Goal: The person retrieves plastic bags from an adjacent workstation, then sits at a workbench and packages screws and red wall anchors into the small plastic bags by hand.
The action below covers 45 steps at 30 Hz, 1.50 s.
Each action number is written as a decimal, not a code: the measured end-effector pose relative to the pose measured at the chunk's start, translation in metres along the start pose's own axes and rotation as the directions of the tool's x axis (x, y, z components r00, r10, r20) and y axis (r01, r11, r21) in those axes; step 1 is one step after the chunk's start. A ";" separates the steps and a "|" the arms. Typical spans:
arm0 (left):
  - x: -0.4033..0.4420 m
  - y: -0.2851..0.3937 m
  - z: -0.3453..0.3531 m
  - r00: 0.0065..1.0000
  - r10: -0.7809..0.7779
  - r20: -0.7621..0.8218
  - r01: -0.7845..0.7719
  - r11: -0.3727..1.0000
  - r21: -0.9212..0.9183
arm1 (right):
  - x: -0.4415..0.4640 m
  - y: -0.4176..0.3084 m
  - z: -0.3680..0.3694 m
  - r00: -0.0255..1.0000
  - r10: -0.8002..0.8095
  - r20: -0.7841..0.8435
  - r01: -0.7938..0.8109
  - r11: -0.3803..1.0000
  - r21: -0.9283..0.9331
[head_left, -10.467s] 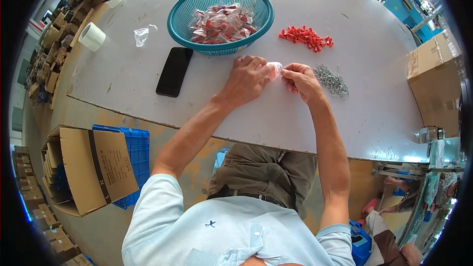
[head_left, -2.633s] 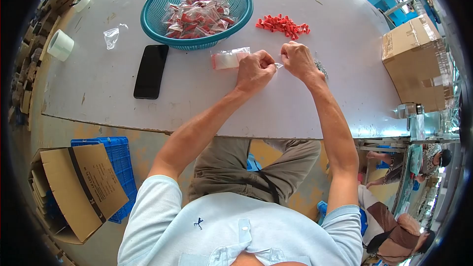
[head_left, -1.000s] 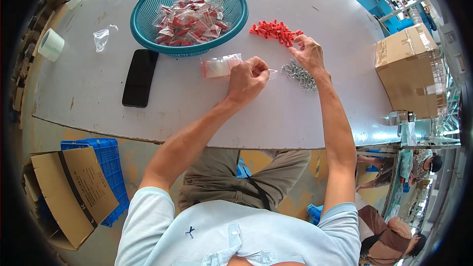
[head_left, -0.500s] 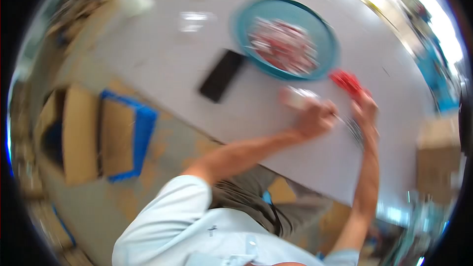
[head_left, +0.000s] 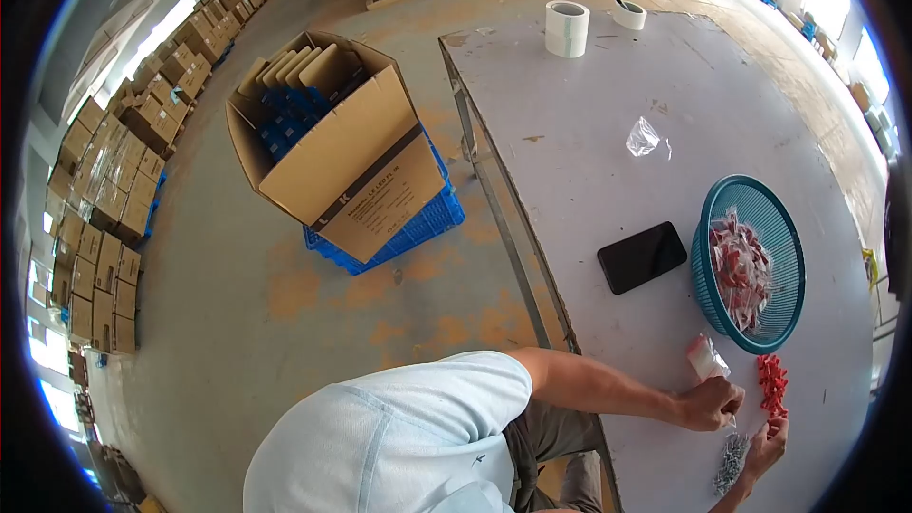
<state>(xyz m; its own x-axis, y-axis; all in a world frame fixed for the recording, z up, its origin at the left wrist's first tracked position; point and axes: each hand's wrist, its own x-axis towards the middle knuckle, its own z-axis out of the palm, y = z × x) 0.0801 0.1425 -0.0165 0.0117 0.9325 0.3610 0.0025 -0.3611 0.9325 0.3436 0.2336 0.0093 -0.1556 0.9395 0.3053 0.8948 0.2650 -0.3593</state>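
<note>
My left hand is closed at the near part of the table, pinching a small clear plastic bag that barely shows at its fingertips. Just beyond it lies a stack of clear bags with red edges. My right hand has its fingertips together at the near end of the pile of red plastic caps; whether a cap is between them is hidden. Beside that hand is a heap of grey screws. A teal basket holds many bagged red pieces. A black phone lies left of the basket.
Tape rolls and a crumpled clear bag lie farther up the table. Left of its edge, an open carton rests on a blue crate. Stacked boxes line the far left.
The view has swung strongly left, shifting the table and both hands to the lower right. My right hand has moved from the screws to the red caps; my left hand keeps its pinch.
</note>
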 end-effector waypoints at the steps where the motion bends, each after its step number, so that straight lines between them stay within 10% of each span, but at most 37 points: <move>1: -0.001 0.002 0.001 1.000 0.012 0.000 -0.012 1.000 0.012 | -0.005 -0.013 -0.007 0.991 0.125 0.053 -0.133 0.969 0.209; 6: -0.001 0.005 -0.008 0.998 -0.061 0.024 0.061 0.998 -0.010 | -0.050 -0.036 -0.006 0.949 0.253 0.189 -0.308 0.615 0.726; 11: -0.004 -0.044 0.025 0.895 0.422 -0.145 -0.332 0.848 0.414 | -0.118 -0.087 0.000 0.900 0.412 0.141 -0.285 0.314 0.906; 18: 0.002 0.010 0.000 0.995 -0.062 0.084 0.052 0.991 0.123 | -0.130 -0.143 0.012 0.849 0.496 0.183 -0.253 0.077 0.964; 31: -0.007 0.011 0.001 0.977 0.093 0.190 -0.122 0.982 0.146 | -0.120 -0.149 0.031 0.835 0.550 -0.020 -0.135 0.241 0.961; 36: -0.009 0.010 0.004 0.969 -0.079 0.235 0.075 0.997 0.025 | -0.117 -0.155 0.040 0.791 0.550 -0.267 -0.140 0.589 0.796; 39: -0.002 0.008 0.001 0.936 -0.268 0.227 0.292 0.953 -0.080 | -0.119 -0.153 0.035 0.783 0.587 -0.207 -0.084 0.428 0.900; 45: -0.001 0.007 0.000 0.968 -0.162 0.194 0.172 0.984 -0.037 | -0.130 -0.151 0.017 0.837 0.542 -0.074 -0.149 0.355 0.923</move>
<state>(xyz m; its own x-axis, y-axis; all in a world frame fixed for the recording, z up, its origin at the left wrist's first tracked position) 0.0802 0.1386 -0.0102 0.2049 0.9587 0.1973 -0.0328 -0.1947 0.9803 0.2219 0.0757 0.0087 0.3850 0.9143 0.1259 -0.0454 0.1551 -0.9869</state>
